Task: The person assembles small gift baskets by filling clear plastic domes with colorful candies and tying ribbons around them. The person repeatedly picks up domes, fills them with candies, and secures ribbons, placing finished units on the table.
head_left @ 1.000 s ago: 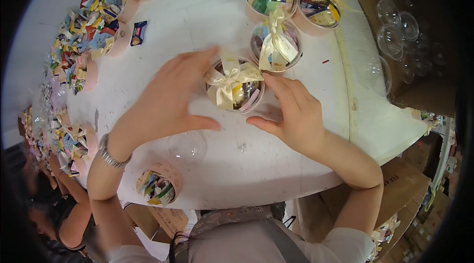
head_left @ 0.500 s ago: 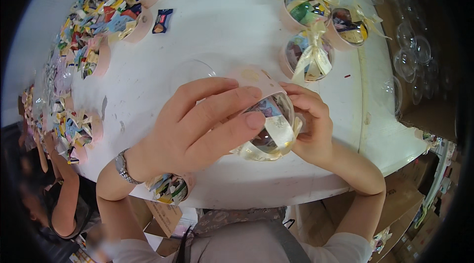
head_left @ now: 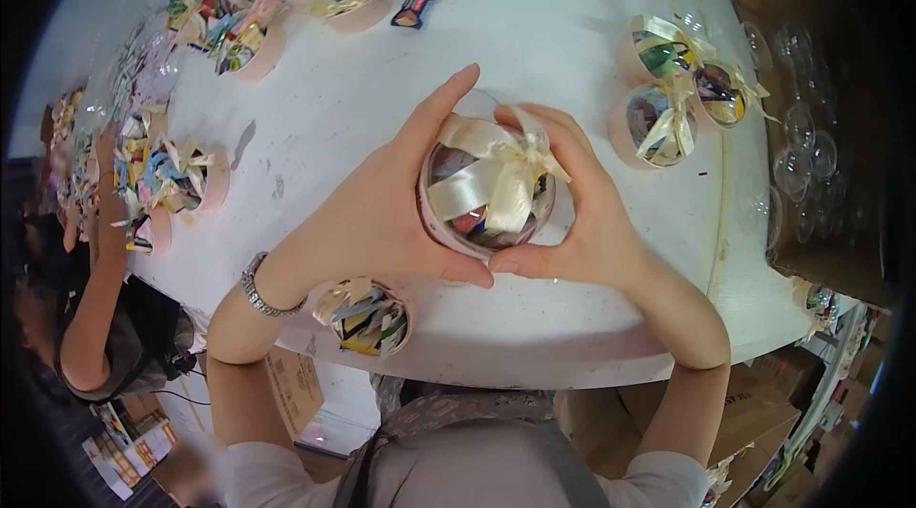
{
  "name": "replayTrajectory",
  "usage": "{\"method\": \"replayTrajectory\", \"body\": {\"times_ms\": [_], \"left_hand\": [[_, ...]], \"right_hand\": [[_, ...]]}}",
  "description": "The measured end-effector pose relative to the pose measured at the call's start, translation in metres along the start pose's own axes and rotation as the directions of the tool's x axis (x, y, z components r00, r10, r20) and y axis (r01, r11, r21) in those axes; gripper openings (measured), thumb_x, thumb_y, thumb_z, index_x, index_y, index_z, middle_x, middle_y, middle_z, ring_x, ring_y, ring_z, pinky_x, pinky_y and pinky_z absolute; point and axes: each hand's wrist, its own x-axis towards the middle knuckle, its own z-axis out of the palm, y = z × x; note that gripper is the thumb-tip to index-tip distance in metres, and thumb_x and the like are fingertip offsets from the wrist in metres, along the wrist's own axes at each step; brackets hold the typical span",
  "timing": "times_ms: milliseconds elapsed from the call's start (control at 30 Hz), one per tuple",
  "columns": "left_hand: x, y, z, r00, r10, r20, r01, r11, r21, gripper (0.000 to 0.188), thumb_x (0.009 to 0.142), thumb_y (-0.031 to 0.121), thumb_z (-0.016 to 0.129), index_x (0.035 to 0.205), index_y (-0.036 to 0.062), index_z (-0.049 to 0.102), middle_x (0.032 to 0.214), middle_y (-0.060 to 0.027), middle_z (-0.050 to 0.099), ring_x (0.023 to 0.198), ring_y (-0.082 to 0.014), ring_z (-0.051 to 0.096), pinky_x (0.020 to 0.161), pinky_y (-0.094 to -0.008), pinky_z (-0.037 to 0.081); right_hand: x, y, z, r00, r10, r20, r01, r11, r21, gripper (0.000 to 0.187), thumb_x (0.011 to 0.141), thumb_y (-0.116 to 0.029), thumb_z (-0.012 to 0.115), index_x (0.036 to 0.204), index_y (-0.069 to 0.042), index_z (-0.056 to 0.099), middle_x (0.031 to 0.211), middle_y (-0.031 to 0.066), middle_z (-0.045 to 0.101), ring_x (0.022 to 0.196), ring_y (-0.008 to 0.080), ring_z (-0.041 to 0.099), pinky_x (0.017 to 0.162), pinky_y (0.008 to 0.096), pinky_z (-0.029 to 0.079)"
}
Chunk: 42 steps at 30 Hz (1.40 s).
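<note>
A round pink gift box (head_left: pixel 491 186) is between my hands, its domed clear lid facing up. Wrapped sweets show through the lid, and a cream satin ribbon tied in a bow crosses over it. My left hand (head_left: pixel 382 198) curves around the box's left side, with a silver watch on that wrist. Around the right side curls my right hand (head_left: pixel 587 207); the two thumbs nearly meet at the near edge. Near my left wrist stands an open pink box of wrapped sweets (head_left: pixel 367 317) with loose cream ribbon on it.
Three ribboned boxes (head_left: pixel 658 126) stand at the right. Clear lids (head_left: pixel 797 165) fill a cardboard carton beyond the table's right edge. Several sweet-filled boxes (head_left: pixel 253 50) crowd the far left, near a single dark wrapped sweet (head_left: pixel 414 8). Another person's arm (head_left: pixel 105 269) is at the left.
The tilted box has been turned so its lid and bow face up. My hands have shifted from its top and right edge to grip both sides. The view has shifted too.
</note>
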Motion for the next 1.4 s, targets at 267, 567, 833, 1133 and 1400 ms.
{"method": "replayTrajectory", "body": {"times_ms": [267, 567, 833, 1133, 1400], "left_hand": [[-0.015, -0.023, -0.022, 0.999, 0.017, 0.047, -0.009, 0.985, -0.17, 0.126, 0.055, 0.015, 0.091, 0.155, 0.0085, 0.013, 0.133, -0.0121, 0.052, 0.122, -0.0233, 0.052, 0.106, -0.0345, 0.039], [-0.035, -0.044, -0.044, 0.975, 0.102, -0.196, -0.128, 0.984, -0.127, 0.138, 0.054, 0.019, 0.095, 0.155, 0.0089, 0.002, 0.141, -0.0127, 0.045, 0.128, -0.0233, 0.048, 0.108, -0.0366, 0.037], [-0.063, -0.074, -0.048, 0.911, 0.137, -0.39, -0.17, 0.984, -0.052, 0.145, 0.053, 0.02, 0.097, 0.155, 0.0133, -0.006, 0.139, -0.0122, 0.043, 0.129, -0.0252, 0.046, 0.108, -0.0373, 0.037], [-0.085, -0.077, -0.069, 0.937, -0.034, -0.348, 0.043, 0.999, 0.017, 0.136, 0.055, 0.013, 0.095, 0.156, 0.0119, 0.004, 0.154, -0.015, 0.025, 0.136, -0.0269, 0.037, 0.113, -0.0386, 0.032], [-0.091, -0.044, -0.072, 0.794, 0.345, -0.5, 0.044, 0.788, 0.614, 0.125, 0.057, 0.042, 0.091, 0.152, 0.008, 0.018, 0.155, -0.0205, 0.02, 0.141, -0.0383, 0.026, 0.114, -0.0479, 0.025]], "right_hand": [[0.044, 0.007, 0.005, 0.968, 0.029, 0.25, -0.074, 0.983, 0.171, 0.063, 0.066, -0.027, 0.084, 0.119, -0.003, 0.06, 0.111, 0.009, 0.062, 0.109, 0.0245, 0.055, 0.093, 0.0366, 0.045], [0.121, 0.0, 0.015, 0.835, 0.339, 0.433, -0.514, 0.761, 0.396, 0.071, 0.093, -0.061, 0.044, 0.125, 0.0, 0.058, 0.12, 0.0127, 0.063, 0.107, 0.0217, 0.06, 0.094, 0.0368, 0.045], [0.11, -0.013, 0.064, 0.846, 0.529, 0.068, -0.429, 0.598, 0.677, 0.064, 0.095, -0.053, 0.051, 0.128, 0.002, 0.055, 0.115, 0.0136, 0.065, 0.099, 0.0222, 0.063, 0.088, 0.0329, 0.046], [0.08, 0.052, -0.026, 0.825, 0.431, -0.367, -0.495, 0.864, -0.097, 0.05, 0.098, -0.039, 0.053, 0.127, 0.002, 0.056, 0.12, 0.0144, 0.063, 0.098, 0.0214, 0.063, 0.085, 0.0324, 0.048], [0.146, 0.059, 0.014, 0.936, -0.352, -0.01, 0.135, 0.384, -0.913, 0.047, 0.084, -0.024, 0.067, 0.126, -0.006, 0.058, 0.13, 0.0195, 0.055, 0.114, 0.0362, 0.053, 0.094, 0.0428, 0.046]]}}
